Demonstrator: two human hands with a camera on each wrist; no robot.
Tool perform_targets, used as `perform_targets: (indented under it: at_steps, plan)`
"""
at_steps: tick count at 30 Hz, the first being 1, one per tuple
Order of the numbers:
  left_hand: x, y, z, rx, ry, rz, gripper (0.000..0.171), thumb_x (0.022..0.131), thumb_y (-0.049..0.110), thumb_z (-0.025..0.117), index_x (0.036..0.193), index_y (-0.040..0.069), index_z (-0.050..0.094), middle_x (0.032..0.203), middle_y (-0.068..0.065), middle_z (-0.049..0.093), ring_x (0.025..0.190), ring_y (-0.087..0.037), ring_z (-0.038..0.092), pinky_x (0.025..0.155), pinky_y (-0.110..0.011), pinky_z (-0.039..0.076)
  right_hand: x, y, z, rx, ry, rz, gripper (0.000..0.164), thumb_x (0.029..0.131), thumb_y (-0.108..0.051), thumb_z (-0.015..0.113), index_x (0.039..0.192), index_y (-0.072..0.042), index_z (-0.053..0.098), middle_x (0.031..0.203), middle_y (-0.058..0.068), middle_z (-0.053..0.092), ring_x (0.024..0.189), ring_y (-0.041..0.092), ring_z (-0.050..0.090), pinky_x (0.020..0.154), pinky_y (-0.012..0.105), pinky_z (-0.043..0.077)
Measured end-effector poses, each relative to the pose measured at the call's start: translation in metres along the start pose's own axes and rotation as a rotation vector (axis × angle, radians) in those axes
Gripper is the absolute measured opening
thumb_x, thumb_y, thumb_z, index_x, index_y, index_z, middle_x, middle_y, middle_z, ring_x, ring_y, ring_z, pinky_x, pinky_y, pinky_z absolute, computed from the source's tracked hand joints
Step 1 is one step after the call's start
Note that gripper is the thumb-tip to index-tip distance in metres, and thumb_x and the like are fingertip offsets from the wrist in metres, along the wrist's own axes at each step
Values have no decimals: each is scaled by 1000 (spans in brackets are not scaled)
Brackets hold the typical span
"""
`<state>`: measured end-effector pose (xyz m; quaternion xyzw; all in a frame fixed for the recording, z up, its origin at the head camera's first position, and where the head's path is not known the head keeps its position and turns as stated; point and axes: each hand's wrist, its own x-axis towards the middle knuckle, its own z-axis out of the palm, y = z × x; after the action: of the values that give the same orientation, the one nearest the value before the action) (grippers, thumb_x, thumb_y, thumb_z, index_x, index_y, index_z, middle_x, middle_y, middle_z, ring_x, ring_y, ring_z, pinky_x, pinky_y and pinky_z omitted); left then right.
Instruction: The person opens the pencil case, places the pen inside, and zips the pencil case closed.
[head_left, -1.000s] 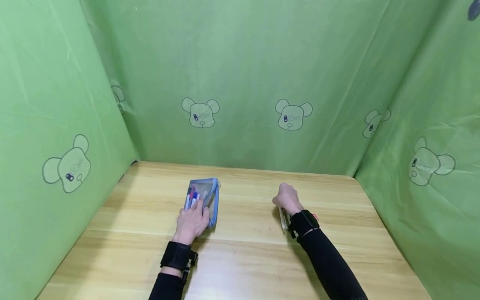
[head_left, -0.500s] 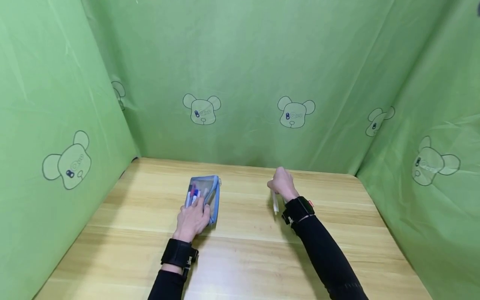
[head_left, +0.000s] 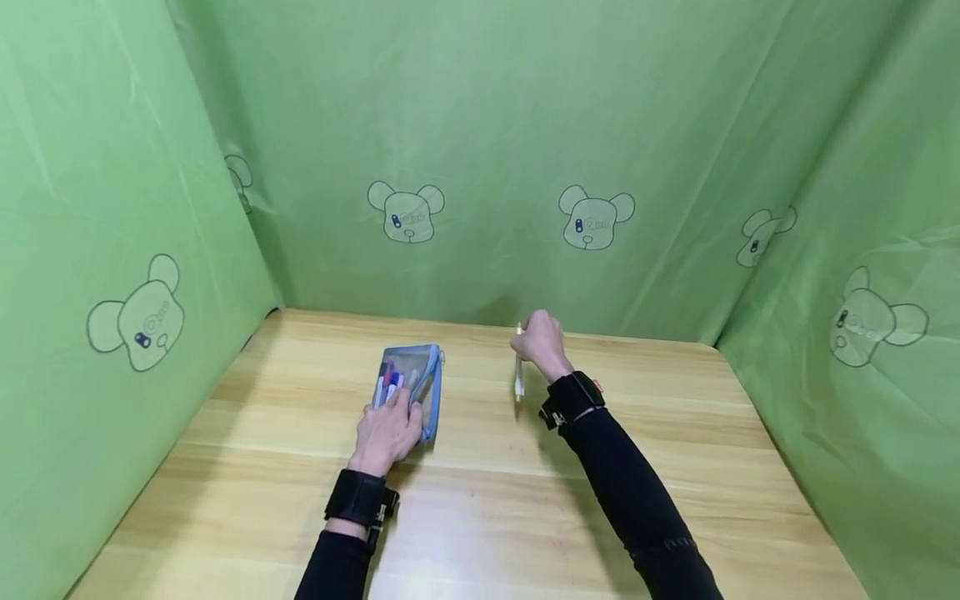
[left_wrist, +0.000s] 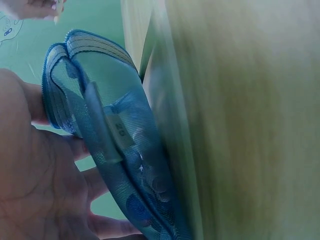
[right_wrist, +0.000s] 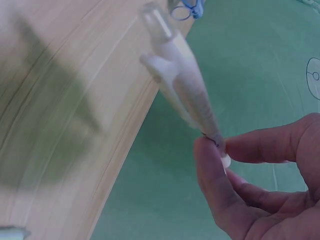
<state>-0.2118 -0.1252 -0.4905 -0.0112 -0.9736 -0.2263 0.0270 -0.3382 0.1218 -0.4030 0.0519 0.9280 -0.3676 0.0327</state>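
Observation:
A blue mesh pencil case [head_left: 432, 392] lies left of the middle of the table, with several pens [head_left: 392, 382] showing through it. My left hand [head_left: 384, 433] holds its near end, the fingers over the mesh and the thumb by the zipped edge. In the left wrist view the mouth of the case [left_wrist: 95, 45] gapes. Farther back on the right, my right hand [head_left: 542, 343] pinches a white pen [head_left: 519, 379] above the table. The right wrist view shows thumb and fingertips at one end of that pen [right_wrist: 187, 80], its clip sticking out sideways.
The wooden table [head_left: 480, 517] ends against a green curtain [head_left: 480, 150] printed with bear heads, which also hangs along both sides. A pale pointed object [right_wrist: 12, 233], partly cut off, shows at the lower left of the right wrist view.
My right hand has carried the pen leftward and away from me, toward the back of the table. The left hand has stayed on the pencil case.

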Motion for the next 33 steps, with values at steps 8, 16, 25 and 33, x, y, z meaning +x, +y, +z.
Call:
perform_targets:
  at_steps: [8,16,25,33]
  plan:
    - [8,4,-2,-1,2,15,53,107,34,33,150,7,46,157,-16,48,124,-55,57,91,-63,49,6,-14,8,129,67,-38,24,74,9,58,91,-2,70,95,15,74,66,22,71,56,25,56]
    - [8,3,-1,3,-21,-5,54,106,34,33,152,8,44,157,-15,48,126,-54,56,91,-63,49,5,-28,24,255,60,-5,32,76,8,60,105,1,71,101,18,75,81,30,77,69,32,63]
    - [7,3,-5,-13,-32,-20,55,107,36,33,154,9,42,160,-15,44,130,-58,50,89,-65,50,9,-37,49,353,20,42,30,77,7,61,106,2,70,99,20,76,80,31,78,66,31,63]
    - [1,-2,-3,-10,-34,-11,56,107,34,31,156,9,38,160,-18,42,132,-53,52,99,-64,46,4,-36,76,410,-9,62,32,77,7,62,109,5,68,102,23,76,68,26,77,68,33,64]
